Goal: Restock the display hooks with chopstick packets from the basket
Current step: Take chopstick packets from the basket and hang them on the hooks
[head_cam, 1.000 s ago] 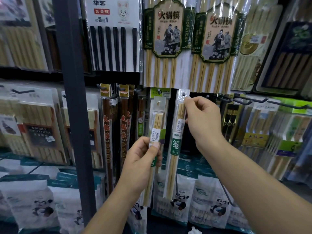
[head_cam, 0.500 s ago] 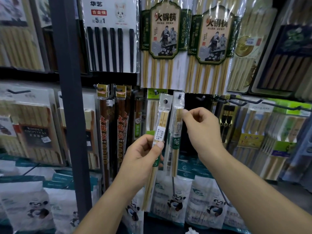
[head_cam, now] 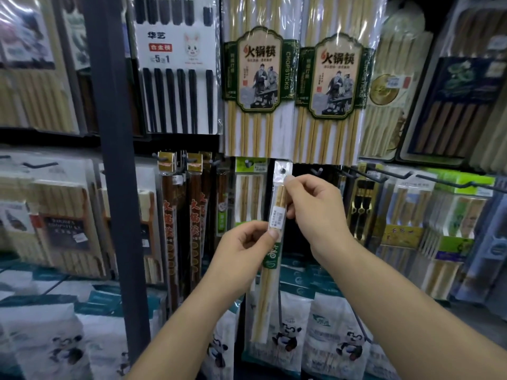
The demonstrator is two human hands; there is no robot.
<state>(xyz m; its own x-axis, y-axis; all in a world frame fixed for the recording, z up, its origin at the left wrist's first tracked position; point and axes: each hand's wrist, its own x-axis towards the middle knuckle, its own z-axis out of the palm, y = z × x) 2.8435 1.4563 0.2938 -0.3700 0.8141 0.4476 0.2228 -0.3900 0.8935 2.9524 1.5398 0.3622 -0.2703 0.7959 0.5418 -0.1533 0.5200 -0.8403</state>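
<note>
Head view: right of the dark upright post [head_cam: 115,187], a slim chopstick packet [head_cam: 277,215] stands upright between both hands. The left hand [head_cam: 241,250], nearer the post, pinches its barcode label with thumb and forefinger, likely to steady it. The right hand [head_cam: 315,212], farther from the post, pinches the top beside the hang hole [head_cam: 284,170], probably steering it onto a hook; whether one passes through is unclear.

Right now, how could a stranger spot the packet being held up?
Find the two large green-labelled chopstick packs. Just below them, the left hand pinches a narrow clear chopstick packet. Unlike its hanging neighbours, it is hand-held, a white sticker above the thumb.
</note>
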